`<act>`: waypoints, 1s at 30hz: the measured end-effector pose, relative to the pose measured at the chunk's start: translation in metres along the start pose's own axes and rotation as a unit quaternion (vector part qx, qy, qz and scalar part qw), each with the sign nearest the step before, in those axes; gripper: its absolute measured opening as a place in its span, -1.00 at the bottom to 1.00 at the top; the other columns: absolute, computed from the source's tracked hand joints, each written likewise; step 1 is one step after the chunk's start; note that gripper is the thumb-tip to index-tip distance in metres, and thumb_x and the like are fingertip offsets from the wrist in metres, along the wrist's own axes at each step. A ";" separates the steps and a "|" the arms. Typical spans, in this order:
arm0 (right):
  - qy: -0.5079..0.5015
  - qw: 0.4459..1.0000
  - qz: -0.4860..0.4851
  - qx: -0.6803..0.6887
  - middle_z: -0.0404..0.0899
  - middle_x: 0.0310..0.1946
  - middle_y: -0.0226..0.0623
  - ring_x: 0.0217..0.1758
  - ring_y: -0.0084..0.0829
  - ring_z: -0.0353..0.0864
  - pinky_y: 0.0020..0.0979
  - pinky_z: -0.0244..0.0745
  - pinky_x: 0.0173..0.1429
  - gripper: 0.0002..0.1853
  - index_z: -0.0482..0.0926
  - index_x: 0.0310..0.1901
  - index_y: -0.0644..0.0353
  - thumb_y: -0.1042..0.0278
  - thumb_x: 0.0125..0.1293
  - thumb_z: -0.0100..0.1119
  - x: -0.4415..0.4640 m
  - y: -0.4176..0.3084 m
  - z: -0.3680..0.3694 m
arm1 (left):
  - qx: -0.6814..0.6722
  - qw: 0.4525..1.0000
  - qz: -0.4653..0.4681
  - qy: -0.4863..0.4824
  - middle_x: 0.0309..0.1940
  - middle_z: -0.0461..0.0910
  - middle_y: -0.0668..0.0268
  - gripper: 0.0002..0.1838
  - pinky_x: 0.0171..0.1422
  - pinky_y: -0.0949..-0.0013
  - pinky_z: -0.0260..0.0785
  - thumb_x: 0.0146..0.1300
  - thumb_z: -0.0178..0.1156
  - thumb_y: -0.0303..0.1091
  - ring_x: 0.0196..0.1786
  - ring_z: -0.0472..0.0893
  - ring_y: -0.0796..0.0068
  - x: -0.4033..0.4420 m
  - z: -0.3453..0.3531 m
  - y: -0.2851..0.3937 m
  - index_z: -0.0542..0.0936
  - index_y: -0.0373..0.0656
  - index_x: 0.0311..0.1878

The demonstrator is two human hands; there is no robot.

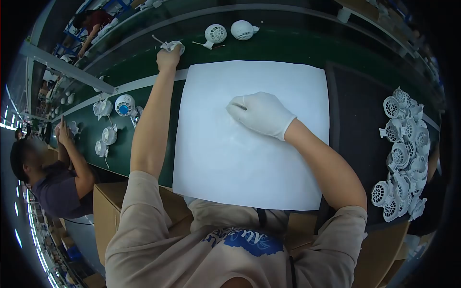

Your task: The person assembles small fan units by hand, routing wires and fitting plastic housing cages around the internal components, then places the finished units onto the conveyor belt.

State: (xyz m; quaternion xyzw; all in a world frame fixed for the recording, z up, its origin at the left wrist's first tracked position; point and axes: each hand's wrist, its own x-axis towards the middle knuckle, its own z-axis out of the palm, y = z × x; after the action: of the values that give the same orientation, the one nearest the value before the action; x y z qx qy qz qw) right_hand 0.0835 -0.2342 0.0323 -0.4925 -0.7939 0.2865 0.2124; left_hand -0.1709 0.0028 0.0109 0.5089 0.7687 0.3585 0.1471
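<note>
At the far left of the white sheet (249, 158), my left hand (167, 60) reaches out over the green belt. Its fingers close on a small white fan housing (174, 46) with a thin lead sticking out. My right hand (261, 113) wears a white glove and rests over the upper middle of the sheet. Its fingers are curled together, and whatever lies inside them, if anything, is hidden. Beyond the sheet sit a round white fan unit with a grille (215, 33) and a second white round unit (242, 30).
Several white grille housings (401, 153) are heaped on the black mat (357, 139) at right. More white fan units (109, 135) and one with a blue centre (124, 105) stand at left. A co-worker (57, 177) sits beyond them. A cardboard box (106, 211) is below.
</note>
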 end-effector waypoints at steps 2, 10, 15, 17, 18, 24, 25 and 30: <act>0.006 0.999 0.006 0.033 0.68 -0.31 -0.08 -0.27 -0.15 0.65 -0.25 0.51 -0.08 -0.66 0.71 -0.12 0.17 0.12 0.42 0.04 0.001 0.001 -0.001 | -0.023 0.998 0.056 0.006 0.03 0.64 -0.06 -0.32 0.21 0.22 0.48 0.13 0.42 -0.10 0.04 0.66 0.09 -0.017 -0.001 0.003 0.51 -0.41 0.19; 0.224 0.923 0.046 0.308 0.61 -0.36 -0.43 -0.31 -0.62 0.49 -0.55 0.42 -0.12 -0.71 0.70 -0.10 0.25 0.18 0.44 0.16 0.001 -0.004 -0.010 | -0.242 0.889 0.245 -0.302 -0.01 0.64 0.14 -0.44 0.06 0.43 0.45 0.18 0.43 -0.11 -0.06 0.63 0.39 -0.139 -0.032 0.019 0.59 -0.31 0.13; 0.276 0.926 -0.010 0.258 0.59 -0.27 -0.47 -0.31 -0.67 0.46 -0.59 0.42 -0.16 -0.74 0.67 -0.02 0.26 0.26 0.43 0.21 0.004 -0.006 -0.019 | -0.194 0.868 0.324 -0.324 -0.07 0.64 0.20 -0.51 0.03 0.44 0.44 0.23 0.39 -0.10 -0.11 0.61 0.45 -0.181 -0.048 0.023 0.60 -0.26 0.10; 0.264 0.937 -0.018 0.230 0.59 -0.25 -0.46 -0.31 -0.66 0.47 -0.59 0.43 -0.17 -0.74 0.65 0.01 0.25 0.27 0.42 0.22 0.000 -0.005 -0.022 | -0.195 0.833 0.405 -0.322 -0.14 0.64 0.25 -0.57 0.02 0.46 0.43 0.25 0.37 -0.13 -0.13 0.59 0.51 -0.196 -0.040 0.017 0.63 -0.23 0.06; 0.259 0.937 -0.028 0.231 0.59 -0.24 -0.45 -0.31 -0.65 0.49 -0.58 0.43 -0.18 -0.74 0.64 0.02 0.25 0.28 0.42 0.21 -0.001 -0.004 -0.022 | -0.194 0.815 0.444 -0.318 -0.18 0.64 0.28 -0.60 0.01 0.47 0.42 0.26 0.36 -0.14 -0.14 0.58 0.54 -0.203 -0.037 0.014 0.64 -0.21 0.04; 0.148 0.892 0.026 0.427 0.61 -0.26 -0.41 -0.31 -0.63 0.56 -0.58 0.46 -0.21 -0.80 0.61 -0.05 0.26 0.33 0.41 0.20 -0.002 -0.007 -0.028 | -0.323 0.824 0.237 -0.401 -0.25 0.65 0.31 -0.69 -0.08 0.47 0.42 0.26 0.30 -0.22 -0.20 0.56 0.58 -0.209 -0.043 0.012 0.65 -0.23 -0.05; 0.143 0.893 0.029 0.425 0.61 -0.26 -0.41 -0.31 -0.63 0.56 -0.58 0.46 -0.21 -0.80 0.61 -0.05 0.26 0.33 0.41 0.20 -0.003 -0.008 -0.031 | -0.327 0.829 0.233 -0.390 -0.25 0.65 0.32 -0.71 -0.10 0.48 0.42 0.26 0.29 -0.24 -0.22 0.55 0.59 -0.206 -0.040 0.011 0.65 -0.24 -0.07; 0.138 0.891 0.000 0.432 0.61 -0.34 -0.41 -0.37 -0.64 0.55 -0.60 0.42 -0.29 -0.86 0.60 -0.16 0.26 0.37 0.39 0.22 0.001 -0.012 -0.018 | -0.306 0.859 0.247 -0.329 -0.28 0.66 0.31 -0.75 -0.19 0.45 0.45 0.22 0.29 -0.28 -0.28 0.60 0.54 -0.205 -0.039 0.009 0.65 -0.25 -0.13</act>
State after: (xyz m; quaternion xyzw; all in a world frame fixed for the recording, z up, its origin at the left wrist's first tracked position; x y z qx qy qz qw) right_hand 0.0861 -0.2335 0.0540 -0.3863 -0.5550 0.5304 0.5114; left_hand -0.0986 -0.1926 0.0160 0.6996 0.3766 0.4119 0.4461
